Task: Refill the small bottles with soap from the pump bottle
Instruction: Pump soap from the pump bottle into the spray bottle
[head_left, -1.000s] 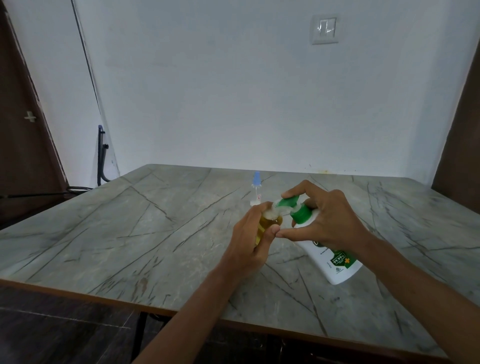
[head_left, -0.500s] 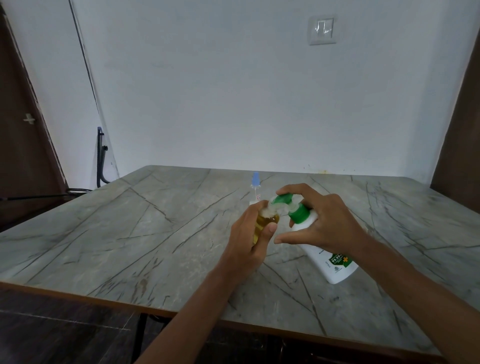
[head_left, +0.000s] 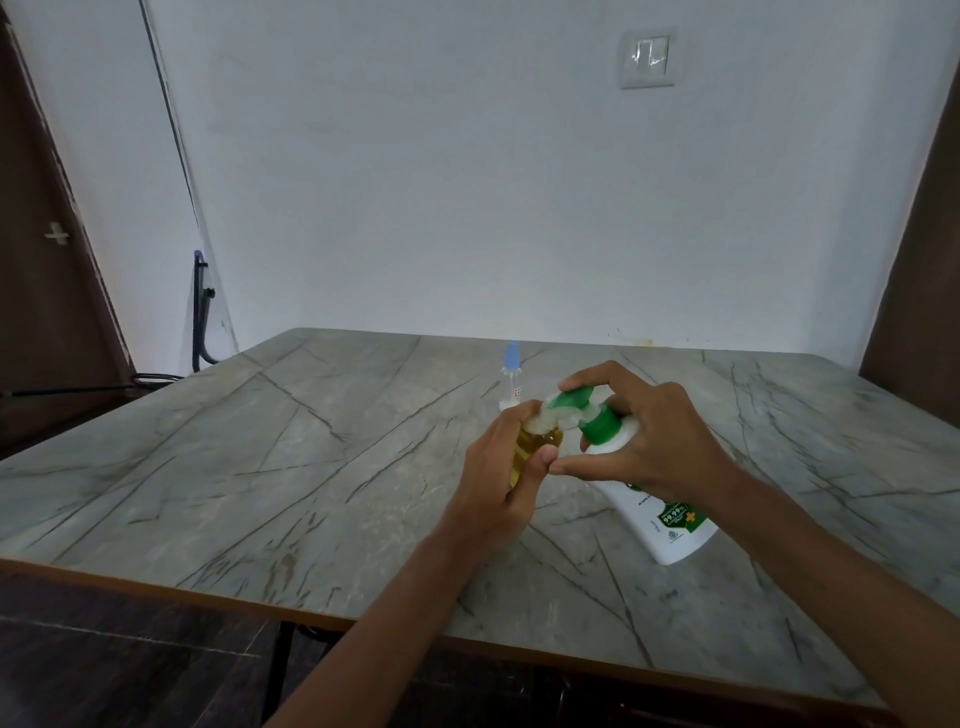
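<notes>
as left hand (head_left: 498, 483) grips small bottle (head_left: 536, 446), pump bottle (head_left: 670, 522) spout (head_left: 569, 402) above

My left hand (head_left: 501, 467) comes in from 7 o'clock, fingers curled round the small bottle (head_left: 535, 447). My right hand (head_left: 649, 441) reaches in from 4 o'clock, gripping the pump bottle (head_left: 670, 525), forefinger arched over its top, thumb tip touching my left thumb.

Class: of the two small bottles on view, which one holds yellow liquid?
The small bottle gripped by the left hand, at the pump bottle's green spout. The blue-capped bottle behind stands alone, looking clear.
</notes>
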